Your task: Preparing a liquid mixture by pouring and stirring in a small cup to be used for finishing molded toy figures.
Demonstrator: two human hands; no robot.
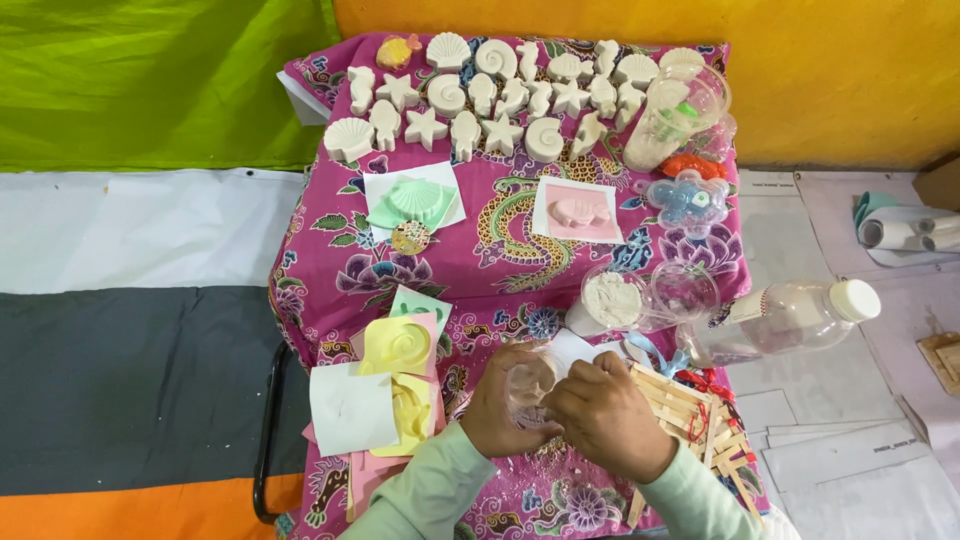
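Clear plastic cup [528, 388] at near edge of pink cloth [500, 260], clasped between both hands. Left hand [503, 402] closed round cup's side; right hand [608, 415] gripping it opposite. Stick frames [690, 410] just beside right hand. Yellow mould [400, 347] left of cup.

At lower centre, the left hand [505, 405] and right hand [605, 415] cover most of a clear plastic cup [530, 385], so its contents cannot be told. Both sleeves run off the bottom edge. The wooden stick frames [700, 420] lie partly under the right hand. At the right edge, a wooden piece [945, 358] is cut off.
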